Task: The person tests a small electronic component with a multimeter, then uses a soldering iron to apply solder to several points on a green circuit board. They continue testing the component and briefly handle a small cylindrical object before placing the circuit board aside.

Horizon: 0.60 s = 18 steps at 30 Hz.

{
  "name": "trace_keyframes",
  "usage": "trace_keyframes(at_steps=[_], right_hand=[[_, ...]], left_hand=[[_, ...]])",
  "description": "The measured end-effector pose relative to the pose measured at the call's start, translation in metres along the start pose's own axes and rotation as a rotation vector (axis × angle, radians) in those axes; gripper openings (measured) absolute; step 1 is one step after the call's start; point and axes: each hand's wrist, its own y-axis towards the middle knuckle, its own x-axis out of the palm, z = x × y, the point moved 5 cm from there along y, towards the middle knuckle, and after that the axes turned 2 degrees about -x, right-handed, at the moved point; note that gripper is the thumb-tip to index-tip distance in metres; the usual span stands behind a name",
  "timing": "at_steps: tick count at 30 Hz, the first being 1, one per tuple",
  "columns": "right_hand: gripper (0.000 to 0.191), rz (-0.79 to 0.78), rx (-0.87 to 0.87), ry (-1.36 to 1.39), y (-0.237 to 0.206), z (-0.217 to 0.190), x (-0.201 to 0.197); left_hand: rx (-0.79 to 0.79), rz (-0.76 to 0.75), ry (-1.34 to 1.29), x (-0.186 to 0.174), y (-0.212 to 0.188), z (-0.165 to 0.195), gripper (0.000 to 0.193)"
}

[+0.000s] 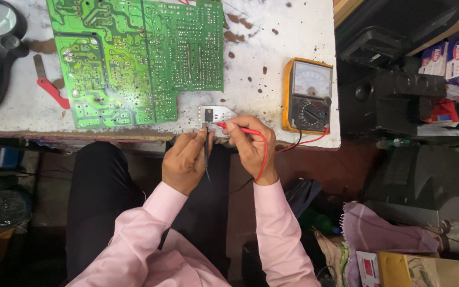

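Left hand [186,162] pinches a black probe [206,154], tip on the heatsink part [216,115] at frame centre, at the table's [272,64] near edge. Right hand [251,146] grips a red probe [235,128], tip touching the same part. Red lead runs right to the yellow meter [307,95]. Green board [134,58] lies upper left, just beside the part. Red-handled tool [51,90] left of the board.

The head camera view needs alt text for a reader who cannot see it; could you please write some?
Seen from above, a left hand holds a black probe and a right hand a red probe against a small metal-finned component, between a green circuit board and a yellow multimeter.
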Motion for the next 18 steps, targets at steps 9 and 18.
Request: trace_keyframes(at_steps=[9,18], right_hand=[[0.016,0.044,0.049,0.164,-0.005,0.014,-0.003],[0.017,0.033,0.066,0.164,-0.004,0.015,-0.002]], left_hand=[[0.014,-0.024,-0.028,0.002,-0.001,0.001,0.024],[-0.019,-0.029,-0.021,0.005,-0.001,0.000,0.024]])
